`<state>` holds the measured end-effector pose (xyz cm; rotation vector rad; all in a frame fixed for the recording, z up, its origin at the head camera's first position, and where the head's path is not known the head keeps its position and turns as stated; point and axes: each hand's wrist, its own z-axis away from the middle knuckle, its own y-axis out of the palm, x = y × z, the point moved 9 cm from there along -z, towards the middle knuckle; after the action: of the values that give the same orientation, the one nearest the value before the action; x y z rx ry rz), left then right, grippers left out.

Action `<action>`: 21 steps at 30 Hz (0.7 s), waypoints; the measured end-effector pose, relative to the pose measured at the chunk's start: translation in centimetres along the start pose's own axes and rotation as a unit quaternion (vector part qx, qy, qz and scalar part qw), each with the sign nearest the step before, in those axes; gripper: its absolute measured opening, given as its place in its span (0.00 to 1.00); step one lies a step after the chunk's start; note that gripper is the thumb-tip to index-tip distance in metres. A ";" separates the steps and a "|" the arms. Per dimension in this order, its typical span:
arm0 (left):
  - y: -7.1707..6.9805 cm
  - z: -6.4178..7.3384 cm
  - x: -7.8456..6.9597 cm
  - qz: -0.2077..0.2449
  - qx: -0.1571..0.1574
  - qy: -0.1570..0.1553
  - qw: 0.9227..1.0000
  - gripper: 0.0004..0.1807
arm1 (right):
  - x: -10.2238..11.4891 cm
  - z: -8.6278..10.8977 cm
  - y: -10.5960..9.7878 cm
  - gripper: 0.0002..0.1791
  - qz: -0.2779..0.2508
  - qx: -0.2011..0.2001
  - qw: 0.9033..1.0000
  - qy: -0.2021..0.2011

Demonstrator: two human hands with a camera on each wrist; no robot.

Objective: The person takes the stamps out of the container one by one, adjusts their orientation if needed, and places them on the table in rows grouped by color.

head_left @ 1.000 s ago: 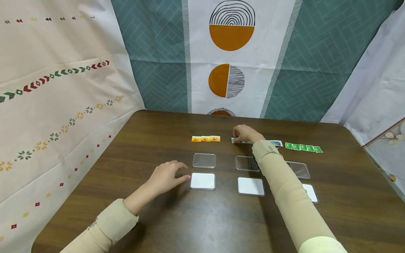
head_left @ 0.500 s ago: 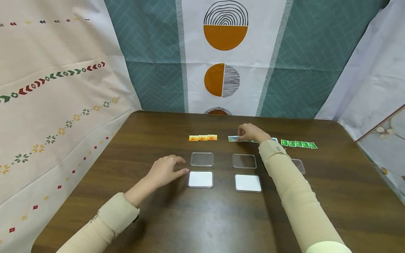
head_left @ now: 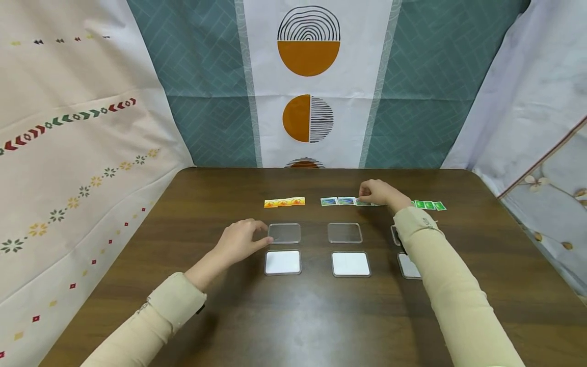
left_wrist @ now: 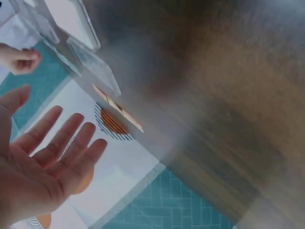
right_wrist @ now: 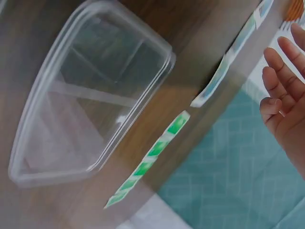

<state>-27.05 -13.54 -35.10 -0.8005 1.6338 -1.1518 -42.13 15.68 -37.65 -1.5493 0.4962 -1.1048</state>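
My right hand (head_left: 381, 193) is over a row of blue-green stamps (head_left: 346, 201), its fingertips close above or on the row; contact cannot be told. In the right wrist view its fingers are loosely bent and no object shows between them. The hand hides part of the row. At the left, my left hand (head_left: 238, 242) hovers with relaxed, spread fingers beside a clear plastic lid (head_left: 284, 233) and holds nothing. A row of orange-yellow stamps (head_left: 284, 202) lies beyond it, and a row of green stamps (right_wrist: 151, 155) lies to the right.
Two more clear lids, one in the middle (head_left: 345, 233) and one at the right (right_wrist: 95, 95), line up with the first. Nearer me are white-filled clear cases (head_left: 282, 262), one partly behind the right sleeve (head_left: 440, 265). Curtains hang behind the brown table (head_left: 284, 326).
My right hand has moved rightward along the blue-green row, uncovering stamps at its left end. My left hand stays near the left lid. The head view has turned slightly right.
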 end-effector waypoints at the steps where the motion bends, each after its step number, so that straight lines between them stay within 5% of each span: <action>1: -0.2 -0.2 0.1 0.005 -0.001 0.002 1.000 0.19 | -0.3 0.4 -0.3 0.07 -0.003 0.000 1.000 0.002; 7: -2.0 -1.1 1.0 0.022 -0.031 0.002 0.999 0.17 | -2.7 3.3 -3.2 0.07 -0.013 -0.019 1.000 0.007; 15: -3.7 -0.5 3.0 0.010 -0.072 0.004 0.997 0.21 | -6.2 8.8 -5.3 0.11 -0.019 -0.058 0.997 0.040; 21: -4.5 -0.8 4.4 -0.019 -0.102 -0.001 0.995 0.21 | -8.2 11.9 -7.2 0.12 -0.046 -0.124 0.989 0.059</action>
<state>-29.32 -18.72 -32.26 -0.9669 1.7610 -1.0198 -37.66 30.62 -33.51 -1.7436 0.6673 -1.2480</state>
